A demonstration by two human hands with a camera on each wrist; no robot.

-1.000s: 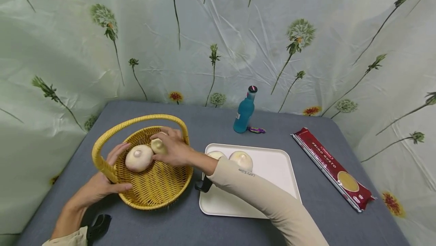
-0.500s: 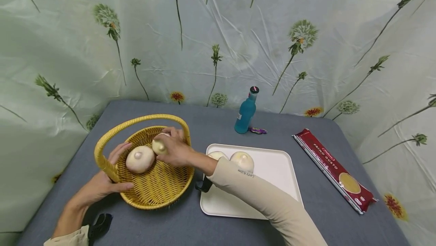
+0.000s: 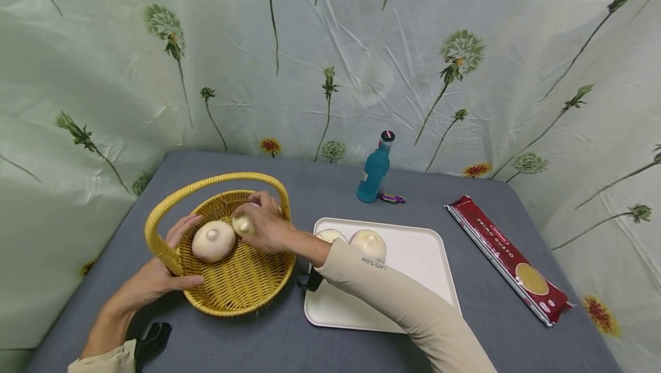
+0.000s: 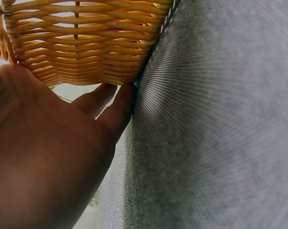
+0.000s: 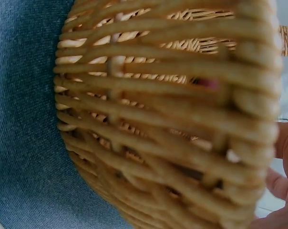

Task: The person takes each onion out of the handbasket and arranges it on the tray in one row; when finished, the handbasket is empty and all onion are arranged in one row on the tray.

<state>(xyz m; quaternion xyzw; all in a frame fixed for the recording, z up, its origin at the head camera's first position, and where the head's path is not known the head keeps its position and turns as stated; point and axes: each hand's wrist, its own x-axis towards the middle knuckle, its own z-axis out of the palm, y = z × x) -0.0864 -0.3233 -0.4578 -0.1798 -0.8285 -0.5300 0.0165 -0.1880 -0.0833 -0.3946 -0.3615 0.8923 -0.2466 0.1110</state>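
A yellow wicker basket with a tall arched handle stands at the left of the table in the head view. My left hand grips its left side, thumb and fingertips over the rim on either side of the handle's base. In the left wrist view that hand lies against the woven outer wall. Inside the basket lies a white onion. My right hand reaches over the right rim and holds a second onion, partly covered by the fingers. The basket wall hides most of the right hand in the right wrist view.
A white tray with two onions lies under the right forearm. Behind it stand a blue bottle and a purple wrapped candy. A red spaghetti packet lies at the right of the grey table.
The head view has shifted slightly, moving everything a little to the right in the picture. Both hands keep their places at the basket, the right one still holding the onion.
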